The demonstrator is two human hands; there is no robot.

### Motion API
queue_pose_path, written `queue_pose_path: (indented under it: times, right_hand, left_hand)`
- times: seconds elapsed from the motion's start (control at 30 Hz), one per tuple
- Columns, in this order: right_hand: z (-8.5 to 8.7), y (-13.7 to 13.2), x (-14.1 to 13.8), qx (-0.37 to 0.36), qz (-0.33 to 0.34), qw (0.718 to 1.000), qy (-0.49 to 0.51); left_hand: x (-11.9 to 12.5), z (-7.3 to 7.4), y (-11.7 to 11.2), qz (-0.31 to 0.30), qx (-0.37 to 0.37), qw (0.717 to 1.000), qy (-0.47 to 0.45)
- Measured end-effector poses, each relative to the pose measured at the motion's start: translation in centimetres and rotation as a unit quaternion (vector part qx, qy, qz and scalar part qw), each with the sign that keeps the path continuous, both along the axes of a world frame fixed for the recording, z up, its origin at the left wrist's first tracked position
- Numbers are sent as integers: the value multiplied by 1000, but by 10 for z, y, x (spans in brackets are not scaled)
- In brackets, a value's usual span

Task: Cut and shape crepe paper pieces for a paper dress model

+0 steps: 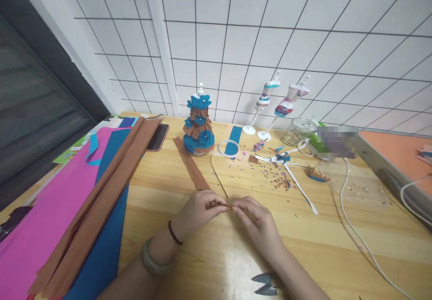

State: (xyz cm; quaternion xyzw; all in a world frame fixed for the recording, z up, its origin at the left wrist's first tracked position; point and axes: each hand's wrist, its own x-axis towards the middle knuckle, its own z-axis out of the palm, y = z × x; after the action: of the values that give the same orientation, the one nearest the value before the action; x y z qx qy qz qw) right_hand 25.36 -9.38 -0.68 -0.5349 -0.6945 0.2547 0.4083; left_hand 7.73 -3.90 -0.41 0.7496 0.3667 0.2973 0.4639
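Observation:
Both thumbs and forefingers pinch a thin brown crepe paper strip [220, 182], meeting almost tip to tip above the table. My left hand [201, 211], with a black band and a bangle at its wrist, is closed on the strip. My right hand [258, 222] is closed on it from the other side. The strip's narrow tail runs away from me toward a white ring [220, 152]. Behind my left hand lies a wider brown crepe paper piece [191, 165], its near end hidden. Scissors [265, 284] lie beside my right forearm, their handles partly covered.
A small dress form [199, 131] in blue and brown paper stands at the back. Two slimmer forms [262, 99] [286, 104] stand right of it. Crepe sheets [111, 187] cover the left side. Paper scraps [280, 180], a glass jar [300, 131] and a white cable [357, 228] are right.

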Motion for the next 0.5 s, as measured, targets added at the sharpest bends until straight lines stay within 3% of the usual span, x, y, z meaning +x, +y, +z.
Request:
queue_pose_path:
  times: [0.1, 0.2, 0.33, 0.4, 0.5]
  right_hand:
    - [4, 2, 6, -2, -10, 1000, 2]
    - [15, -1, 16, -17, -65, 998, -13]
    - [30, -24, 30, -45, -84, 983, -158]
    - [28, -43, 36, -32, -52, 969, -241]
    - [5, -75, 49, -3, 25, 945, -326]
  left_hand:
    - [0, -4, 0, 18, -35, 999, -34]
    - [0, -7, 2, 49, -117, 988, -88]
    - [0, -9, 6, 83, -170, 972, -142]
    - [-1, -7, 7, 90, -169, 970, -151]
    - [0, -4, 7, 94, -176, 967, -160]
